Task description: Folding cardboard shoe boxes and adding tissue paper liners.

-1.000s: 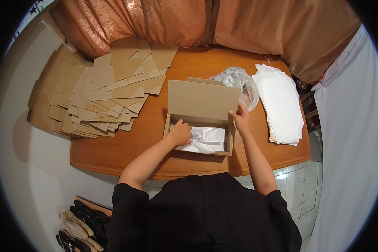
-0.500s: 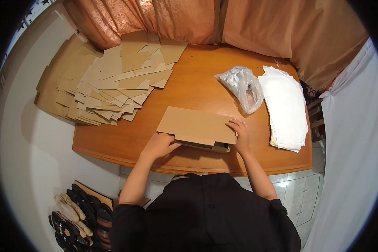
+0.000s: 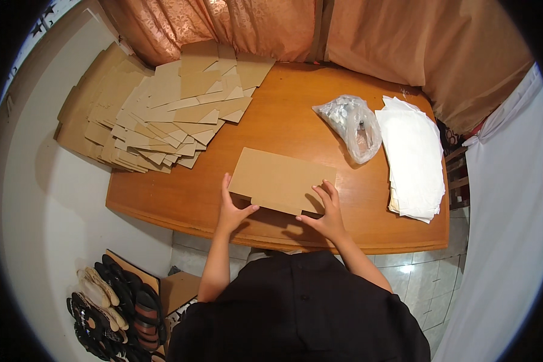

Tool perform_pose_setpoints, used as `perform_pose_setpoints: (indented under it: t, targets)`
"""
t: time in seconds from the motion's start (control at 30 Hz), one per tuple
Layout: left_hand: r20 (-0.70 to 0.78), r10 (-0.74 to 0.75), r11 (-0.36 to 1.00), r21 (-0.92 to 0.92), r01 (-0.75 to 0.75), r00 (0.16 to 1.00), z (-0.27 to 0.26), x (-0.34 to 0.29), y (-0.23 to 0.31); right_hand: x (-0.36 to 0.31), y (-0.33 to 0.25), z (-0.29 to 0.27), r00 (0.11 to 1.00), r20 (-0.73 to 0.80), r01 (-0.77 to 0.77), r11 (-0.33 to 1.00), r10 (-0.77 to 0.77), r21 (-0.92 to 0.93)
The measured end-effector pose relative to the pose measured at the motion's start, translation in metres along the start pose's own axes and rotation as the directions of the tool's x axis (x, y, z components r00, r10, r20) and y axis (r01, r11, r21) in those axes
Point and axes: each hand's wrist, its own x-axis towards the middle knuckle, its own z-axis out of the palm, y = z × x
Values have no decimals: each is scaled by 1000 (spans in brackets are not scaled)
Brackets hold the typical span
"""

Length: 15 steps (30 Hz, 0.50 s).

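Note:
A brown cardboard box with its lid down sits near the front edge of the wooden table. My left hand grips its near left corner, fingers along the left side and thumb at the front flap. Toward the near right corner, my right hand is curved about the box's front edge. Its thumb touches the front, and its spread fingers arch over the lid; whether the fingertips press on the lid is hard to tell. The inside of the box is hidden.
Flat cardboard blanks lie in a spread pile at the far left of the table. A clear plastic bag and a stack of white paper sheets lie to the right. Several sandals are at lower left. Curtains hang behind.
The box lid has come down over the front, hiding the dark gap. My right hand has moved from the right side to the front edge; my left fingers now extend along the left side.

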Motion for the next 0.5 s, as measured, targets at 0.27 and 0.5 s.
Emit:
perform_pose_setpoints:
  t: [0.27,0.5]
  targets:
    - [-83,-90,990,105,99,992,12,2,2,-1,-2,14,995,-95,2,997,-10,-83]
    - [-63,131,955,277,-109,989,15,7,1,5,-4,11,994,-98,-54,991,42,-123]
